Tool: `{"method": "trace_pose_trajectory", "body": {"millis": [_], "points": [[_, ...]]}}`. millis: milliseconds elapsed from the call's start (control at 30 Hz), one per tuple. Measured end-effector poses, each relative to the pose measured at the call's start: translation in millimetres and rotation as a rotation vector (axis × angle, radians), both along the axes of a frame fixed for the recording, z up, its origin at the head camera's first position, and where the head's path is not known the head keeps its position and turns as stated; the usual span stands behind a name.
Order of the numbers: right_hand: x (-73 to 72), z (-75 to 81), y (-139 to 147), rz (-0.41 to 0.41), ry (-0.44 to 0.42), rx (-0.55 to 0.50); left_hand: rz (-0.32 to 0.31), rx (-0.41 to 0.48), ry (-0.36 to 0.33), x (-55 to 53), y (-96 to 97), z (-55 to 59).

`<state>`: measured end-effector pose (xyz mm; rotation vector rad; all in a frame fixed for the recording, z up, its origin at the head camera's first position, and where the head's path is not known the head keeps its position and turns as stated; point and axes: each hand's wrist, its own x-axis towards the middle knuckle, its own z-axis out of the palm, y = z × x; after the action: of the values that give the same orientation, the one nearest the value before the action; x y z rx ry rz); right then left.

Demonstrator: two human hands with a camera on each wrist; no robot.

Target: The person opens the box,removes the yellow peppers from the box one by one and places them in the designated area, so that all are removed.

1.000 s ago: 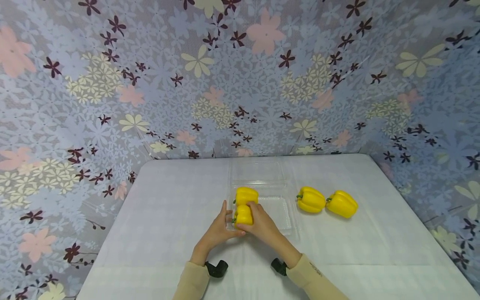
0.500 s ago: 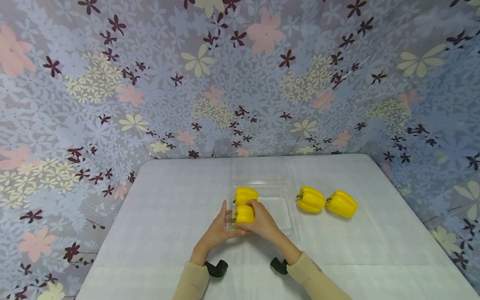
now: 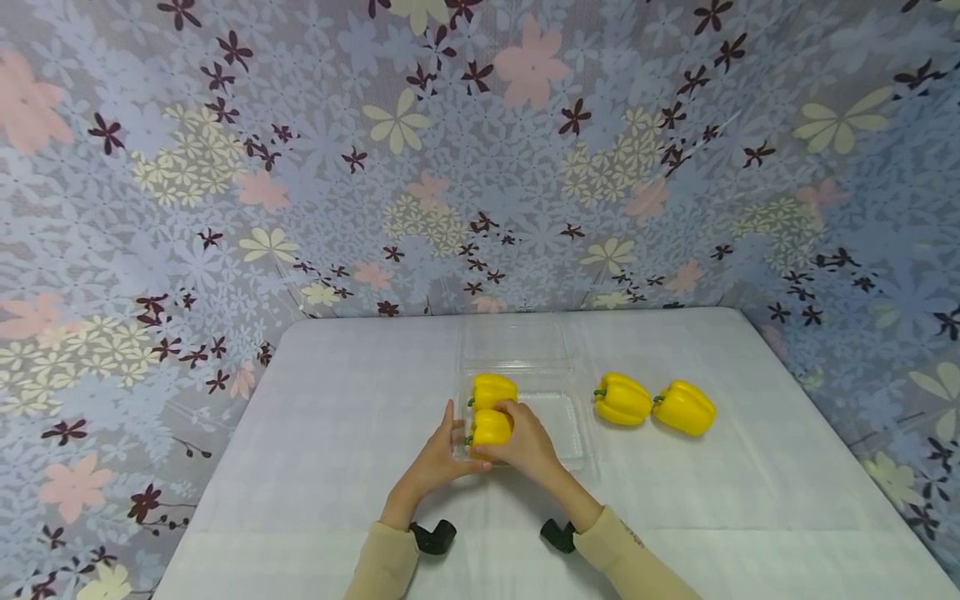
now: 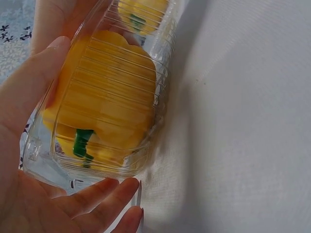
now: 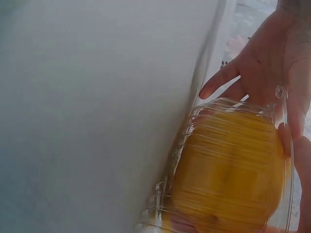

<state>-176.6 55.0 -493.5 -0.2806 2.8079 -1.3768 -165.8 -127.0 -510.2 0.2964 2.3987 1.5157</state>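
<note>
Cuffs: beige sleeves [image 3: 384, 560] and black wrist cameras [image 3: 437, 538], at 7 and 5 o'clock from the clear clamshell tray [image 3: 557, 425].
Left hand [image 3: 441, 454]: thumb and extended fingers touch the tray's 8 o'clock corner, unclenched, probably steadying thin plastic.
Right hand [image 3: 527, 442]: reaches in from 5 o'clock, grasping the front yellow bell pepper [image 3: 492, 426] between thumb and fingers.
Front pepper: inside the tray toward 8 o'clock, stem toward 9.
Rear yellow bell pepper [image 3: 494, 389]: inside toward 10, stem matching, perhaps for neat packing.
Lid [image 3: 517, 340]: folded back at 12, presumably for access.
Loose yellow bell peppers [image 3: 622, 399]: outside, toward 3.
Surface: white cloth [image 3: 337, 417].
Room: floral curtain [image 3: 480, 167] behind.
</note>
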Motion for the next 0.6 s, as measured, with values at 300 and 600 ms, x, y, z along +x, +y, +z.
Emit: {"method": "trace_pose_trajectory", "body": {"millis": [300,600], "points": [[1.4,4.8,1,-0.019,0.006,-0.050,0.004,-0.004,-0.003,-0.9,0.4,0.0],[1.3,14.4,3,-0.026,0.019,-0.082,0.004,-0.002,0.006,-1.6,0.4,-2.7]]}}
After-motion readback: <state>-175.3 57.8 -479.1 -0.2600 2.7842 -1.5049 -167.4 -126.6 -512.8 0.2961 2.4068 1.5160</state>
